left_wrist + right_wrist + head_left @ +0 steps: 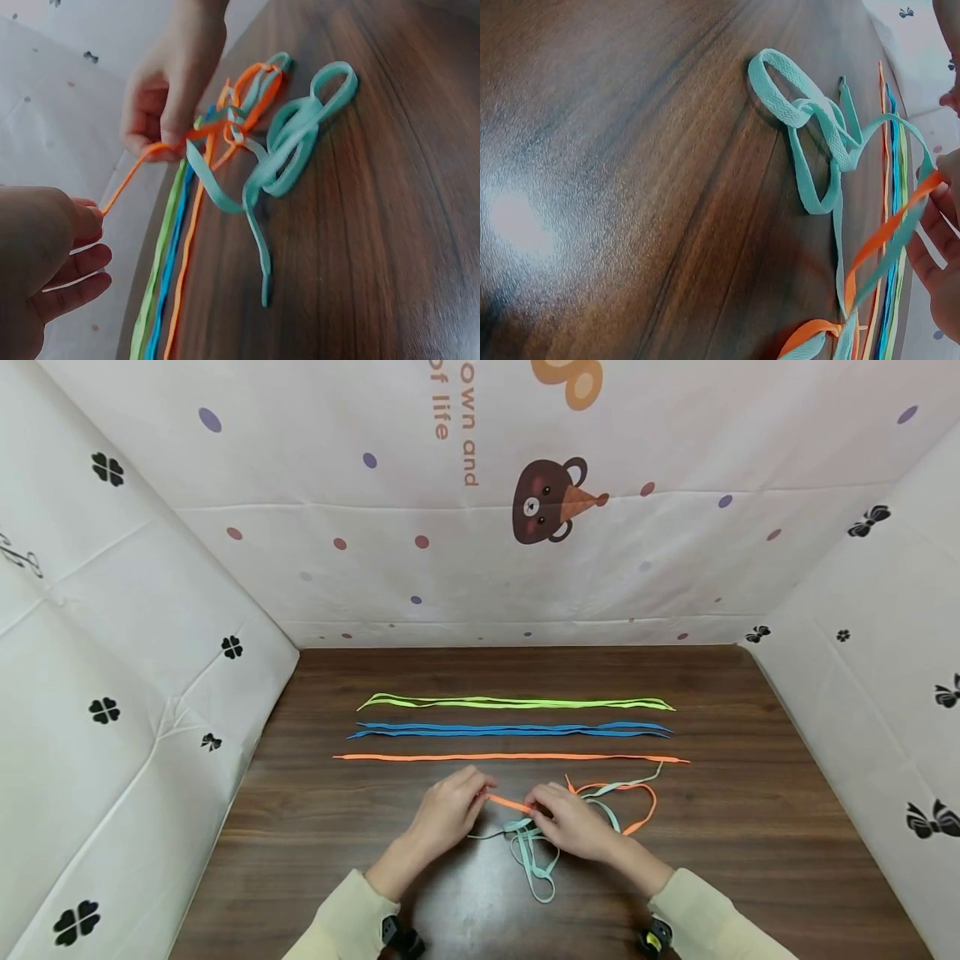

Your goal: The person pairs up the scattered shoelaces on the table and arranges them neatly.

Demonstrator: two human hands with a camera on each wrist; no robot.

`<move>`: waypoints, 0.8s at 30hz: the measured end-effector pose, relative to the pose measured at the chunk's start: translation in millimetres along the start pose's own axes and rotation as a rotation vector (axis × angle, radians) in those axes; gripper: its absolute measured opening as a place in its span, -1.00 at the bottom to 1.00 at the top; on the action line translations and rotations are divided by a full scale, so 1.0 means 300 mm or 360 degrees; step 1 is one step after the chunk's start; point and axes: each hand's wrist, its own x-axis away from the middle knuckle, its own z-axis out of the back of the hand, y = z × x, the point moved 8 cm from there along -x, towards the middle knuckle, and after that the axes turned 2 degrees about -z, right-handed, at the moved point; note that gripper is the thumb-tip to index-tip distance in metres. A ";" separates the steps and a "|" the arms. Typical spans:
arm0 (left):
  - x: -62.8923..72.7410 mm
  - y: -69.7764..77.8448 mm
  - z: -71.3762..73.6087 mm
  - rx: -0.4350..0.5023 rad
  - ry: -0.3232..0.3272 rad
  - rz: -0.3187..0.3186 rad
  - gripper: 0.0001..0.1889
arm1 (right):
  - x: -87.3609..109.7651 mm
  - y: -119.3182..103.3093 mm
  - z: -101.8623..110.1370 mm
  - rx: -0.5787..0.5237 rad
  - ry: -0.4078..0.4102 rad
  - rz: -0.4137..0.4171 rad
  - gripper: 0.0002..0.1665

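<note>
An orange shoelace (508,802) stretches between both hands above the table. My left hand (450,807) pinches its end between thumb and fingertips. Just to the right, my right hand (576,825) pinches the same lace farther along. A mint-green shoelace (889,120) also runs up to the right hand's fingers, and both strips pass into them together. The rest of the mint lace lies on the wood in loose loops (289,150), one end trailing. Beyond the right hand, the orange and mint laces cross and twist around each other (247,105).
Farther back on the brown wooden table (300,860) lie straight rows of laces: a lime-green pair (517,702), a blue pair (510,730) and an orange one (510,757). White printed cloth (465,568) hangs at the back and both sides.
</note>
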 end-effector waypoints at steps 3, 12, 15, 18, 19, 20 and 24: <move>0.012 -0.013 -0.015 -0.0054 -0.0040 -0.0011 -0.91 | -0.001 0.001 0.002 0.0013 -0.0004 -0.0004 -0.85; 0.042 -0.054 -0.010 -0.0138 -0.0066 0.0032 -0.92 | 0.009 -0.006 0.001 0.0075 -0.0055 0.0047 -0.88; 0.057 -0.078 0.002 -0.0171 -0.0048 0.0048 -0.90 | 0.017 0.001 0.007 0.0065 -0.0071 0.0067 -0.92; 0.072 -0.104 0.019 -0.0190 -0.0027 0.0070 -0.89 | 0.028 0.011 0.017 0.0054 -0.0061 0.0092 -0.94; 0.077 -0.113 0.024 -0.0198 -0.0022 0.0081 -0.88 | 0.031 0.013 0.021 0.0054 -0.0051 0.0101 -0.94; 0.082 -0.123 0.029 -0.0206 -0.0019 0.0095 -0.88 | 0.035 0.014 0.026 0.0055 -0.0037 0.0116 -0.93; 0.105 -0.162 0.043 -0.0250 -0.0038 0.0162 -0.86 | 0.050 0.020 0.049 0.0090 0.0021 0.0135 -0.93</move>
